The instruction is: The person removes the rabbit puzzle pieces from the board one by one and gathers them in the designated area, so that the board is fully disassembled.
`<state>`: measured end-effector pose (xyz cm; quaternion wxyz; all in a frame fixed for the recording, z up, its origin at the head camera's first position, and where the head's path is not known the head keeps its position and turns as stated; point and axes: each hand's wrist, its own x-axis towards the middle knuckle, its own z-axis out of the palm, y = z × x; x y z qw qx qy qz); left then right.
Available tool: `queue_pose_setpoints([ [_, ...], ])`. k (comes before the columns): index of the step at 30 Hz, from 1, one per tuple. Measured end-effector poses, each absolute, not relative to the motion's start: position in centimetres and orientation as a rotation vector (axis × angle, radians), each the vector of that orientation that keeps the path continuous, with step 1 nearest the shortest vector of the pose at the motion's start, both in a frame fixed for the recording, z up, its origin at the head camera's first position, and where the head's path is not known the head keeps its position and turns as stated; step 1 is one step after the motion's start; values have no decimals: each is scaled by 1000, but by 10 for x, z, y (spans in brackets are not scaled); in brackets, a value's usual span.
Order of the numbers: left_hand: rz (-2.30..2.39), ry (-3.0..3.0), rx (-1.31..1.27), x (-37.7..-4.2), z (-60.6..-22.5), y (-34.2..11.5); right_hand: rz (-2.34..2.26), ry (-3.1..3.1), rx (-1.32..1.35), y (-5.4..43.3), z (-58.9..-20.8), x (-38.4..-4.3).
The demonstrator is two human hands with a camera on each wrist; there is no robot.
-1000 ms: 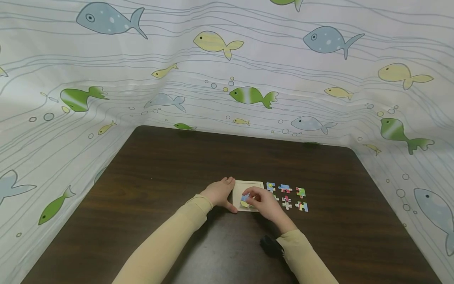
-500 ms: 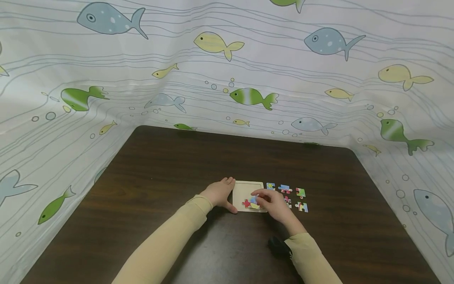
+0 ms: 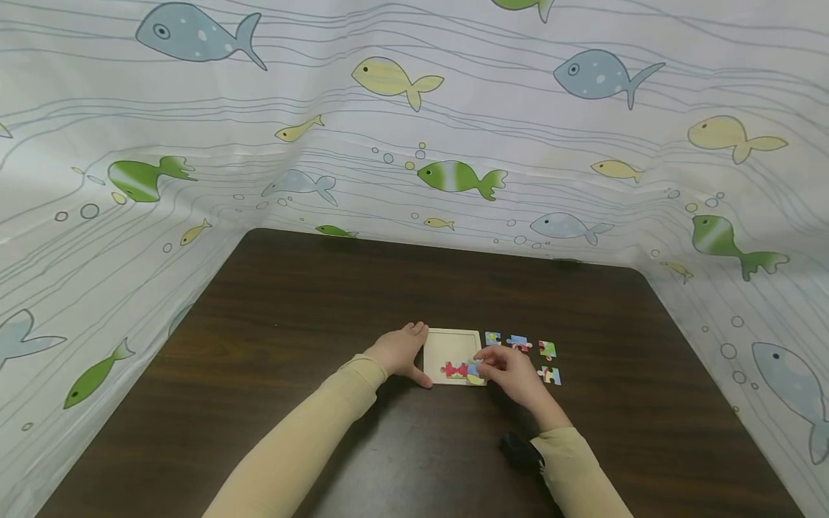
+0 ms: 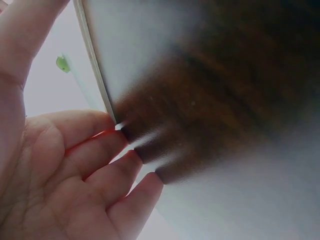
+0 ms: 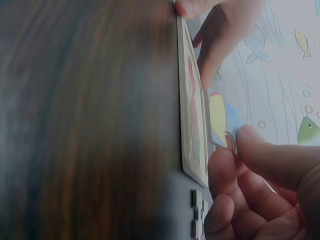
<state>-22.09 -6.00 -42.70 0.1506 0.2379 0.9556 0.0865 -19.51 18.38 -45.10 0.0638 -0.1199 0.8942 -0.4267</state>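
Observation:
A shallow pale wooden puzzle tray (image 3: 447,340) lies on the table. My left hand (image 3: 399,352) rests against its left edge, fingers extended and thumb at the near corner. In the left wrist view, the fingertips (image 4: 147,182) meet the dark tabletop beside the tray's edge. Between thumb and fingers, my right hand (image 3: 514,374) pinches a blue and yellow jigsaw piece (image 5: 218,117) over the tray's near right corner. The right wrist view has this piece tilted and raised off the tray. Red puzzle pieces (image 3: 455,370) sit inside the tray, along its near side.
To the right of the tray lie several loose jigsaw pieces, among them a blue one (image 3: 518,342), a green one (image 3: 547,350) and a multicoloured one (image 3: 550,375). My right hand hides part of that area. A fish-patterned curtain (image 3: 363,158) borders the dark table (image 3: 311,288).
My right hand has moved right across the tray with the jigsaw piece in its pinch, uncovering red pieces inside. The left hand has stayed at the tray's left edge.

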Motion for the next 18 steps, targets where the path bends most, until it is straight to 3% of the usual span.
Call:
queue_pose_setpoints([
  [18,257,2741,698,-215,-424,-63,-1209,2735,-306,202,-452,-186],
])
